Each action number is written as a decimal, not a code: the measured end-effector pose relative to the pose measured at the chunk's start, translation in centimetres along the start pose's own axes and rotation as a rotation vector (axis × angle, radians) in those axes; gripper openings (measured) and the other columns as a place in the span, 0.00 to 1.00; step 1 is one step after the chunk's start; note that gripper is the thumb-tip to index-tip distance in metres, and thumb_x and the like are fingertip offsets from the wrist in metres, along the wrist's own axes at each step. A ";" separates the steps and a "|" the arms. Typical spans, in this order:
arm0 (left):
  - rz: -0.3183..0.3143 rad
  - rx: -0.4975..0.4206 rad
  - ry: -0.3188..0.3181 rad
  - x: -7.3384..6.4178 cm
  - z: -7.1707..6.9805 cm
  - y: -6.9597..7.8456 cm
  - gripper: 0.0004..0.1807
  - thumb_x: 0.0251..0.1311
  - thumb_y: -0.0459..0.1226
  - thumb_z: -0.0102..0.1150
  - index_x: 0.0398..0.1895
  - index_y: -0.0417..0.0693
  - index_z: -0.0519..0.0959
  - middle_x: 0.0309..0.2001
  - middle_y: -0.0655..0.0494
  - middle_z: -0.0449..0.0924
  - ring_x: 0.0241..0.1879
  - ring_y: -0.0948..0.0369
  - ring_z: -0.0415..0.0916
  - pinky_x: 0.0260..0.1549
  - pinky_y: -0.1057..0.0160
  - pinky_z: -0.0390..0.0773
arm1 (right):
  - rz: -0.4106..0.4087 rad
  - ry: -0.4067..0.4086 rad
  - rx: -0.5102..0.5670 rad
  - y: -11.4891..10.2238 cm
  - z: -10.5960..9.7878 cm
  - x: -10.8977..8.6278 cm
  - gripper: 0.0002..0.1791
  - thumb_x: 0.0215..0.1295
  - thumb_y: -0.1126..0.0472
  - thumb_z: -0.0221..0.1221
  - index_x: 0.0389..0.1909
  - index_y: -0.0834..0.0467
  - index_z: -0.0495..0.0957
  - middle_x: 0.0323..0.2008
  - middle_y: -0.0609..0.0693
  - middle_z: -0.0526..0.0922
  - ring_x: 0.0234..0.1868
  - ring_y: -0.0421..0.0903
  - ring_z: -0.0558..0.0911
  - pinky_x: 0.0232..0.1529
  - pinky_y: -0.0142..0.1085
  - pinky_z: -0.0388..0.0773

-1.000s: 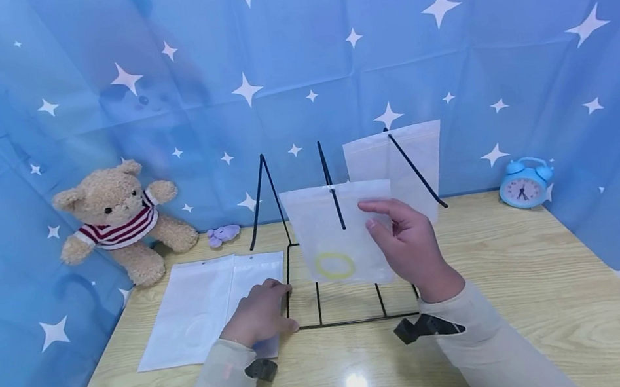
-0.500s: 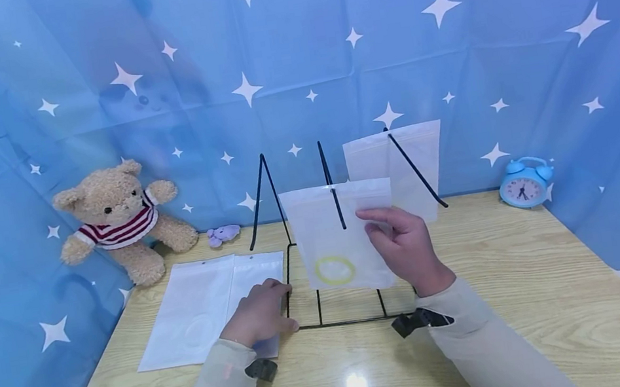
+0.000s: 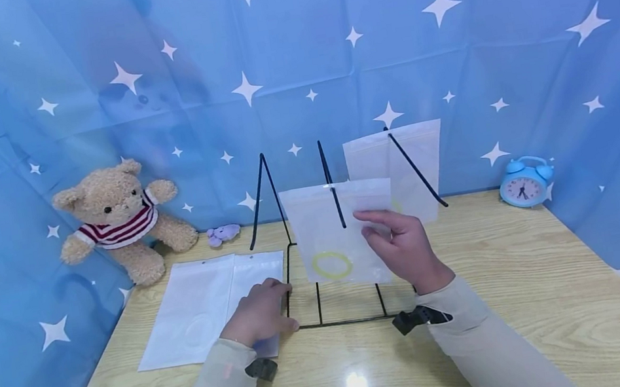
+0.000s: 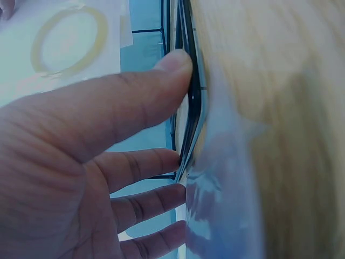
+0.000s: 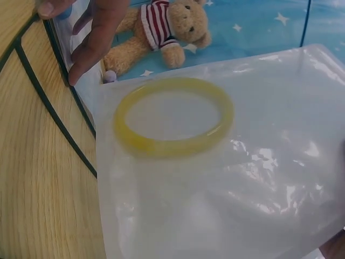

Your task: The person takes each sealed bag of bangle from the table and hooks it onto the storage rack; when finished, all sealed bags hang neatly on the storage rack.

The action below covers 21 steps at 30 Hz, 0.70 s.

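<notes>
A white zip bag (image 3: 345, 228) hangs by its top hole on the rack's middle hook (image 3: 337, 206). Inside it, low on the left, lies a yellow bangle (image 5: 172, 116). My right hand (image 3: 409, 245) is at the bag's right side, forefinger and thumb extended over its front; the other fingers are partly hidden. On the left bar of the black wire rack (image 3: 358, 321) rests my left hand (image 3: 258, 313), its thumb and fingertips touching the bar in the left wrist view. Under that hand, two more white bags (image 3: 192, 309) lie overlapped on the table.
Another white bag (image 3: 425, 164) hangs on the right hook. The left hook (image 3: 255, 208) holds nothing. A teddy bear (image 3: 117, 220) and a small purple toy (image 3: 223, 235) sit at the back left, a blue alarm clock (image 3: 525, 183) at the back right.
My right hand has shifted slightly left and down along the bag's edge. The hanging bag's lower part has swung a little with the bangle. My left hand stays in place.
</notes>
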<state>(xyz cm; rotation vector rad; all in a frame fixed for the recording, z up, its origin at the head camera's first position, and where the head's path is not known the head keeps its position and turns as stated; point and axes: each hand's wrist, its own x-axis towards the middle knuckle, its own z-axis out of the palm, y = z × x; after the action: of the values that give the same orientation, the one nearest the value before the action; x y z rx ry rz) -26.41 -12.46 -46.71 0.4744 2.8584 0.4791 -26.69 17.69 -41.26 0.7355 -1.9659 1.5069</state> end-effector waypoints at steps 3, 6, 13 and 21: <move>-0.001 -0.002 0.002 0.0 0.0 0.0 0.42 0.53 0.48 0.81 0.71 0.46 0.77 0.69 0.44 0.74 0.66 0.41 0.72 0.60 0.34 0.75 | 0.027 0.004 -0.011 -0.1 0.0 0.1 0.16 0.70 0.76 0.62 0.54 0.63 0.88 0.54 0.60 0.89 0.32 0.37 0.79 0.20 0.31 0.65; -0.004 -0.002 0.005 0.0 0.0 0.0 0.42 0.53 0.48 0.81 0.71 0.46 0.77 0.69 0.44 0.74 0.66 0.41 0.72 0.60 0.34 0.75 | 0.049 0.010 -0.025 -0.2 0.0 0.1 0.16 0.71 0.74 0.62 0.55 0.62 0.88 0.54 0.60 0.88 0.36 0.37 0.82 0.21 0.30 0.67; -0.003 0.004 0.006 0.1 0.2 -0.1 0.42 0.52 0.48 0.81 0.71 0.46 0.77 0.69 0.44 0.74 0.67 0.41 0.72 0.60 0.34 0.75 | 0.065 0.024 -0.051 -0.1 0.0 0.1 0.16 0.73 0.72 0.61 0.58 0.60 0.87 0.58 0.59 0.86 0.12 0.30 0.58 0.13 0.31 0.60; 0.002 0.007 0.009 0.1 0.2 -0.2 0.42 0.52 0.48 0.81 0.71 0.46 0.77 0.69 0.44 0.74 0.67 0.41 0.72 0.60 0.34 0.75 | 0.090 0.010 -0.029 -0.3 0.0 0.1 0.18 0.76 0.71 0.59 0.63 0.59 0.84 0.62 0.57 0.85 0.10 0.32 0.57 0.12 0.32 0.59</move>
<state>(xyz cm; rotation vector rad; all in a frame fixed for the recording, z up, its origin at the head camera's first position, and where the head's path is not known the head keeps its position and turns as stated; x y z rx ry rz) -26.48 -12.56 -47.00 0.4779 2.8688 0.4734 -26.52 17.59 -40.99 0.6339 -2.0329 1.5273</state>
